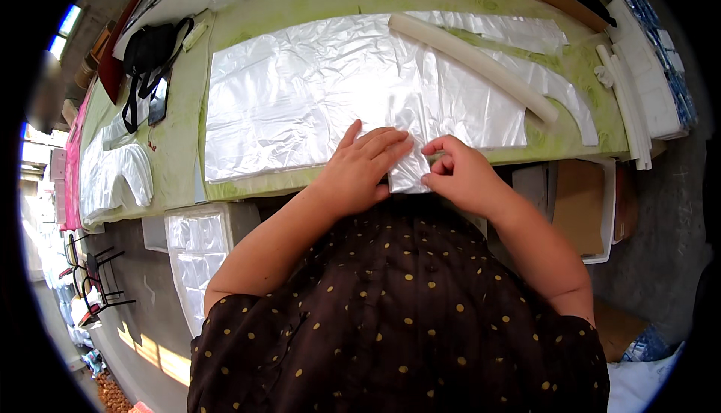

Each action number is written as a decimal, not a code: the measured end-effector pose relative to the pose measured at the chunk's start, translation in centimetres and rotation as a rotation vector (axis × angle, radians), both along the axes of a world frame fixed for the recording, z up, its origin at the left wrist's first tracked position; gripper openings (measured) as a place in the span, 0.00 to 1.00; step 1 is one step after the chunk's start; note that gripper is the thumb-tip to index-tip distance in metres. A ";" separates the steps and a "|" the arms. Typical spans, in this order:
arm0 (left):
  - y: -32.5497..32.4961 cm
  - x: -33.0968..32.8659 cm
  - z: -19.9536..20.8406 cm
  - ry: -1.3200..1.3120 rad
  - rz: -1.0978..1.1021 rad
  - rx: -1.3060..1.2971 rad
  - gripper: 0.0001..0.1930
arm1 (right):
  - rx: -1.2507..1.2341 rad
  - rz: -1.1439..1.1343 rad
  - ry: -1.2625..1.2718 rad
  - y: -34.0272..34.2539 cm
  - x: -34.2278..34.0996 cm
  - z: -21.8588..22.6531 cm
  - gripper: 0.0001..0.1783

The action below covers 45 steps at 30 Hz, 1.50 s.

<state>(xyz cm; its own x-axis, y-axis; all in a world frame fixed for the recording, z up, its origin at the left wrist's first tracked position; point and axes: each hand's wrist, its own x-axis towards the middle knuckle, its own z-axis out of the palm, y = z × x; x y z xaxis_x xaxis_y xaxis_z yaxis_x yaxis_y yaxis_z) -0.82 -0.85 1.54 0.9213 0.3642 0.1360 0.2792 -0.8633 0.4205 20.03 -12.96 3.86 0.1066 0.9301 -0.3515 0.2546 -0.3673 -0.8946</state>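
Plastic bag point(409, 174), clear and folded narrow, hangs over the near edge of the green surface point(188, 135); left hand point(360, 169) lies flat on it, grip released, likely pinning the fold; right hand point(458, 176) pinches the bag's right edge between fingertips, seemingly to crease it; beyond the bag spread flat plastic sheets point(300, 97); a white foam tube point(473, 60) lies across them

Long worktable with a worn green cloth cover point(188, 105) over a grey concrete floor point(143, 293) with a sunlit patch, black metal-frame chairs point(94, 281) at left, bright window point(66, 26) far left, brown cardboard box point(578, 206) under the table's right end.
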 end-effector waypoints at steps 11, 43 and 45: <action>0.6 0.8 -1.0 -0.261 0.022 -0.183 0.22 | 0.682 0.308 -0.743 1.4 2.6 -2.0 0.22; 0.2 4.2 -1.4 -0.054 0.206 0.245 0.35 | 0.389 -0.061 -0.861 3.7 0.6 -2.9 0.12; 0.3 4.6 -1.4 0.084 0.194 0.180 0.33 | 0.360 -0.141 -0.722 3.8 0.5 -2.8 0.19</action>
<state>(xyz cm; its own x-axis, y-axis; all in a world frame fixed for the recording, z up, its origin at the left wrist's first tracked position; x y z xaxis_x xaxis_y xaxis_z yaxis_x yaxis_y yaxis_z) 3.77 -0.53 0.11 0.8476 0.5116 0.1406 0.4738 -0.8491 0.2334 20.57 -9.11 1.08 0.3170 0.9338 0.1662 0.7859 -0.1605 -0.5971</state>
